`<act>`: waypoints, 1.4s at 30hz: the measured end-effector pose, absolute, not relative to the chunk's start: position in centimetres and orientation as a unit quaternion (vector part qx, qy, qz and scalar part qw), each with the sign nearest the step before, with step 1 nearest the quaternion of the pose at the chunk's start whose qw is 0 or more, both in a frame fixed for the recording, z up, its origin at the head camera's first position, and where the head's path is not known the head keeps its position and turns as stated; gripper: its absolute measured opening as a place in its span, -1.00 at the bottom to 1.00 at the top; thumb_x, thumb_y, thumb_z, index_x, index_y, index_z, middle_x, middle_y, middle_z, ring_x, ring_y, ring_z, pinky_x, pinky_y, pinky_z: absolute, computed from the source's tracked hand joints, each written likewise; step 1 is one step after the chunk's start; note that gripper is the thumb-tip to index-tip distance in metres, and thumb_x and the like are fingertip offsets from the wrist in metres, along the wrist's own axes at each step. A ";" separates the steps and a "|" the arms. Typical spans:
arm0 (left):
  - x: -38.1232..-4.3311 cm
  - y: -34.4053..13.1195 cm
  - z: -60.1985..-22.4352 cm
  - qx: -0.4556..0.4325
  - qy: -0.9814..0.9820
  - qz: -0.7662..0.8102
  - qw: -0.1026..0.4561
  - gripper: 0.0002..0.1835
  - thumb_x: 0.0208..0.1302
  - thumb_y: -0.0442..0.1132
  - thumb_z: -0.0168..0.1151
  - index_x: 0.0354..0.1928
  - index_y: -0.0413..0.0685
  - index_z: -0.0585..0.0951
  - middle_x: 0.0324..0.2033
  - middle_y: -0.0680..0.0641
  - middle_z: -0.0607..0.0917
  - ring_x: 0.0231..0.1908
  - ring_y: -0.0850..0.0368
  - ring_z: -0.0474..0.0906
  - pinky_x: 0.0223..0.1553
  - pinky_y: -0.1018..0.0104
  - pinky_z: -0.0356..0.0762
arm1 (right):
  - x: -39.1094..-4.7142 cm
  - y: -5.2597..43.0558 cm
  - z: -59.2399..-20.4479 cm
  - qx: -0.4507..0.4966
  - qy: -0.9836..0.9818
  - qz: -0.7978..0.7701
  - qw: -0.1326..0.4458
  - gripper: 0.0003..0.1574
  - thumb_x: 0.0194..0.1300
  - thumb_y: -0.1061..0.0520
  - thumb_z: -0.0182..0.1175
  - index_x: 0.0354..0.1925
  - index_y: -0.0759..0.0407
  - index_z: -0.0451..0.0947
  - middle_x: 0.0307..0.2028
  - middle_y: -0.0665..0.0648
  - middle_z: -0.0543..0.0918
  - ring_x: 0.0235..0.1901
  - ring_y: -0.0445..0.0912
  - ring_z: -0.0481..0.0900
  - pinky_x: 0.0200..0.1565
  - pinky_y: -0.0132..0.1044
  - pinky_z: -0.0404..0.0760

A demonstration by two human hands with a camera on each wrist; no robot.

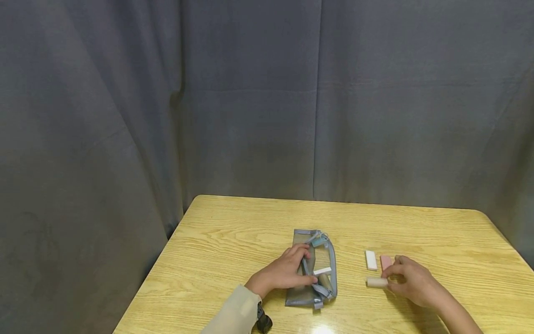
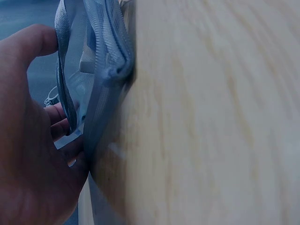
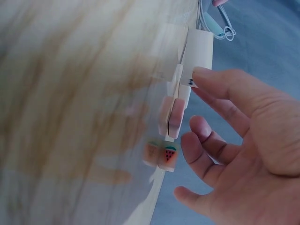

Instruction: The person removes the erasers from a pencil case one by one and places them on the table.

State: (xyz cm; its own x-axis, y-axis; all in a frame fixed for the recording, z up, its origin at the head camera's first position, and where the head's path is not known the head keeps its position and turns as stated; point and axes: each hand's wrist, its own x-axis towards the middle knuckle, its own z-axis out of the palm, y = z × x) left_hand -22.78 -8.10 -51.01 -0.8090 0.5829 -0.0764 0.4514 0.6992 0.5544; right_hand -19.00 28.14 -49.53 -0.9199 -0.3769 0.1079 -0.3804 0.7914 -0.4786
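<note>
A mesh pencil case [image 1: 298, 294] with grey-blue trim lies on the table, its zipped mouth spread apart. My left hand [image 1: 285, 271] grips one edge of that mouth, thumb on the near side, fingers on the far side. Inside the case are a white bar [image 1: 322, 271] and a beige piece [image 1: 324, 281]. To the right, my right hand [image 1: 410, 280] pinches the end of a pale beige eraser [image 1: 377, 282] between thumb and forefinger, close over the table. Behind it lie a white eraser [image 1: 371, 260] and a pink eraser [image 1: 385, 263], the latter partly covered by the hand.
In the right wrist view, a small eraser with a watermelon picture [image 3: 168, 158] lies near the curled fingers. A teal tag [image 1: 319, 240] hangs at the case's far end. The wooden table [image 1: 233, 232] backs onto a grey curtain [image 1: 250, 116].
</note>
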 end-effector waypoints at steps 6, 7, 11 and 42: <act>-22.9 -8.1 -51.0 0.286 0.912 0.266 0.123 -0.38 0.34 0.31 0.17 0.23 0.10 0.36 0.52 0.05 0.14 0.49 0.09 0.10 0.38 0.15 0.30 | -19.0 28.3 -49.4 0.201 -0.948 0.248 0.000 -0.72 0.02 0.13 0.56 -0.27 -0.09 0.71 -0.17 0.10 0.58 -0.18 0.10 0.59 -0.24 -0.15 0.57; -22.9 -8.1 -51.0 0.287 0.912 0.265 0.122 -0.37 0.34 0.31 0.17 0.24 0.09 0.36 0.52 0.05 0.15 0.49 0.09 0.10 0.38 0.15 0.30 | -19.0 28.3 -49.4 0.202 -0.947 0.249 -0.001 -0.71 0.02 0.13 0.56 -0.27 -0.09 0.71 -0.12 0.14 0.60 -0.10 0.21 0.61 -0.19 -0.05 0.61; -22.9 -8.1 -51.2 0.286 0.914 0.263 0.120 -0.37 0.33 0.31 0.18 0.24 0.09 0.36 0.52 0.06 0.15 0.48 0.10 0.11 0.37 0.17 0.31 | -18.9 28.3 -49.3 0.211 -0.945 0.251 -0.003 -0.70 0.05 0.10 0.55 -0.22 -0.08 0.70 -0.13 0.12 0.59 -0.10 0.21 0.61 -0.16 0.03 0.63; -22.7 -8.1 -51.1 0.287 0.914 0.261 0.118 -0.39 0.33 0.30 0.20 0.21 0.11 0.37 0.52 0.07 0.15 0.48 0.09 0.12 0.37 0.17 0.32 | -19.8 25.1 -47.3 0.282 -0.912 0.298 0.024 -0.75 0.20 0.14 0.46 -0.13 0.08 0.69 -0.23 -0.02 0.50 -0.37 -0.26 0.37 -0.38 -0.38 0.43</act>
State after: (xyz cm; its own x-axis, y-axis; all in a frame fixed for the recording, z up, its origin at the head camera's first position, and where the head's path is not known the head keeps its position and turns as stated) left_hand -22.75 -8.11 -51.12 -0.8072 0.5865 -0.0666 0.4627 0.6988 0.5455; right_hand -19.77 25.12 -47.29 -0.8398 -0.4996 0.2123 -0.5287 0.6639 -0.5289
